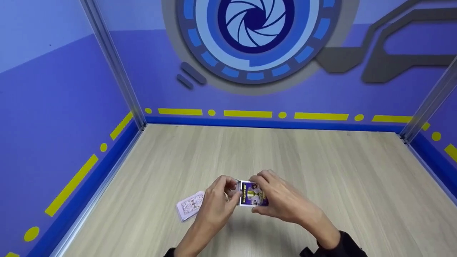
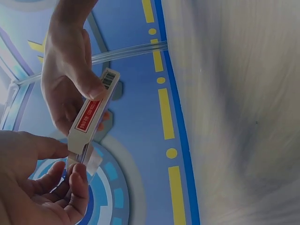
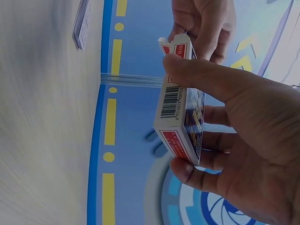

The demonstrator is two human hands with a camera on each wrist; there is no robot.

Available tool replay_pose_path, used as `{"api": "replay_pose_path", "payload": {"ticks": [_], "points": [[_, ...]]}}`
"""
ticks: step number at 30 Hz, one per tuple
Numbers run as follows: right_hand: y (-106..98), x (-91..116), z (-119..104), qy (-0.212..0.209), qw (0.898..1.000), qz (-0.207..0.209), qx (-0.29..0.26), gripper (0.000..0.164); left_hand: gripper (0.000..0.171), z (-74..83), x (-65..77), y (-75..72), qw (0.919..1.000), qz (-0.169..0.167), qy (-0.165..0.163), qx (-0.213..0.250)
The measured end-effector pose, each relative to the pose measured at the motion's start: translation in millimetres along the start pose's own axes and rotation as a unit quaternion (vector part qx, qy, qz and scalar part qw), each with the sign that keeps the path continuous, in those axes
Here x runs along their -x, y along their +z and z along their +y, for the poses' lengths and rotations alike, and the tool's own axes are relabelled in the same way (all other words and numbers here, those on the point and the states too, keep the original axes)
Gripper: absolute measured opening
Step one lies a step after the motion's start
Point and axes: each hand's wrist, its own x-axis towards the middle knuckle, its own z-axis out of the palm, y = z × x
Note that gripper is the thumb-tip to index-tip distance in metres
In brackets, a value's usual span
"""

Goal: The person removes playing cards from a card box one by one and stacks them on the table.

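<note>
A small playing card box (image 1: 254,194), purple and yellow on its front with white edges, is held above the table. My right hand (image 1: 282,196) grips its right end; the right wrist view shows the thumb along the barcode side of the box (image 3: 171,103) and fingers on the opposite side. At the opened left end, my left hand (image 1: 219,200) pinches around the flap end, seen in the left wrist view beside the box (image 2: 89,117). What lies inside the box is mostly hidden. A deck of playing cards (image 1: 190,206) with patterned pinkish backs lies left of my left hand.
The wooden table (image 1: 321,171) is bounded by a blue back wall (image 1: 142,71) and side walls. Metal posts (image 1: 114,64) stand at the corners.
</note>
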Motion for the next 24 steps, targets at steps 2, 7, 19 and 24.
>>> {"api": "replay_pose_path", "payload": {"ticks": [2,7,19,24], "points": [[-1.2,-0.4,-0.9,-0.003,1.000,-0.004,0.008,0.068,0.023,-0.7,-1.2,-0.7,0.9999,-0.010,-0.006,0.008],[-3.2,-0.8,-2.7,-0.014,1.000,-0.002,0.025,0.068,0.025,-1.8,-3.6,-2.2,0.9993,-0.023,-0.020,0.021],[1.2,0.9,-1.2,-0.025,0.999,0.005,0.044,0.068,0.022,-3.1,-4.1,0.2,0.9969,-0.020,-0.052,0.055],[4.8,1.2,-0.7,-0.018,0.999,-0.005,0.041,0.067,0.023,-2.9,-2.3,1.9,0.9953,-0.017,-0.075,0.059]]}}
